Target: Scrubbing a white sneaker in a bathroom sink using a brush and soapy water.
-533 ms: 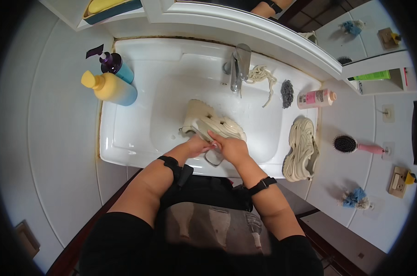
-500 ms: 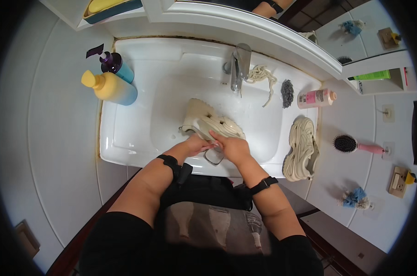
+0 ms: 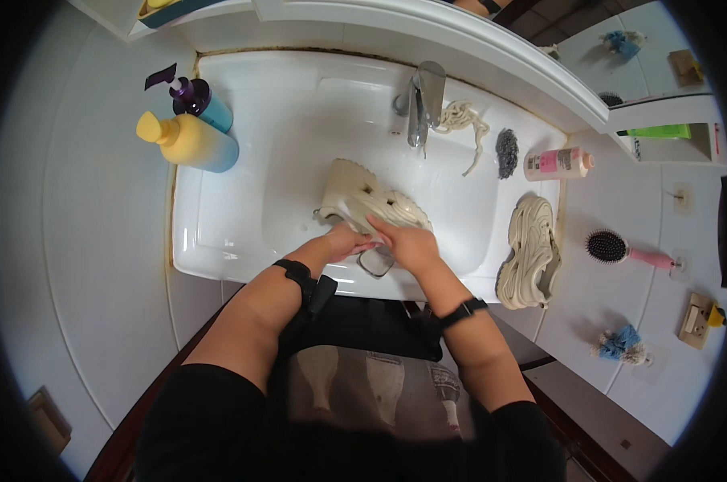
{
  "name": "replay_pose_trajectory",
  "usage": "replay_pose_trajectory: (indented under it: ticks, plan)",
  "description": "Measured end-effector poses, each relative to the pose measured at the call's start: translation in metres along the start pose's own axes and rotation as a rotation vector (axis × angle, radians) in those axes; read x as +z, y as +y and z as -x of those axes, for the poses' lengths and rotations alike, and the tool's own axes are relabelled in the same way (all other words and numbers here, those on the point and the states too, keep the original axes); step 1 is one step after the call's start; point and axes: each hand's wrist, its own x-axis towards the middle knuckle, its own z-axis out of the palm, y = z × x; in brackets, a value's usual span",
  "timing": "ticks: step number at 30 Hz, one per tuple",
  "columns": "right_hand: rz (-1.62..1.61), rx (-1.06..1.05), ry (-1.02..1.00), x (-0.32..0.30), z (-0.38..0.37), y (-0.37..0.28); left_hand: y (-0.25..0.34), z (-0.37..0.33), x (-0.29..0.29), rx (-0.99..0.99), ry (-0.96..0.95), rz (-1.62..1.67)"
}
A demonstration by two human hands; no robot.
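A cream chunky sneaker (image 3: pixel 349 185) is held low in the white sink (image 3: pixel 283 177), its thick sole turned toward the far side. My left hand (image 3: pixel 350 243) is closed at the near edge of the shoe, by its opening. Beside it, my right hand (image 3: pixel 412 247) grips the shoe's upper, thumb lying along it and fingers curled underneath. A grey-edged flap of the shoe, seemingly its tongue (image 3: pixel 377 263), sticks out below the hands. My fingers partly hide the shoe's near side.
Behind the sink stands a chrome faucet (image 3: pixel 424 104), with cream shoelaces (image 3: pixel 462 118) beside it. Along the right rim lie a grey steel-wool scrubber (image 3: pixel 507 153), a pink-labelled bottle (image 3: pixel 557 164) and the matching sneaker (image 3: pixel 529 253). A yellow-blue bottle (image 3: pixel 195 143) and a purple-topped pump bottle (image 3: pixel 209 104) occupy the left rim.
The view has shifted slightly. My hands keep hold of the sneaker at nearly the same spot, and the flap below them now shows more of its face.
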Motion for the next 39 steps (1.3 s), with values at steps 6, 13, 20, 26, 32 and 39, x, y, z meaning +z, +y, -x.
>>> replay_pose_trajectory:
  ticks: [6,13,20,26,32,39]
  plan:
    - [0.003,-0.012,0.006,-0.012,-0.028,-0.003,0.006,0.006,0.005,-0.01,-0.015,-0.013]
    - [0.029,0.192,-0.101,-0.02,0.067,0.054,0.007,0.009,0.005,-0.042,0.021,0.037]
    - [-0.003,0.124,-0.03,-0.012,0.022,0.018,0.014,0.011,0.015,-0.044,0.005,-0.045]
    - [-0.029,0.047,-0.048,-0.017,-0.03,-0.01,0.01,0.014,0.015,-0.028,0.007,-0.077]
    - [-0.011,0.114,0.019,-0.017,0.035,0.045,0.011,0.013,0.01,-0.046,-0.039,-0.049]
    - [0.052,0.22,-0.009,-0.008,0.071,0.049,0.008,0.007,0.006,-0.048,-0.018,-0.071]
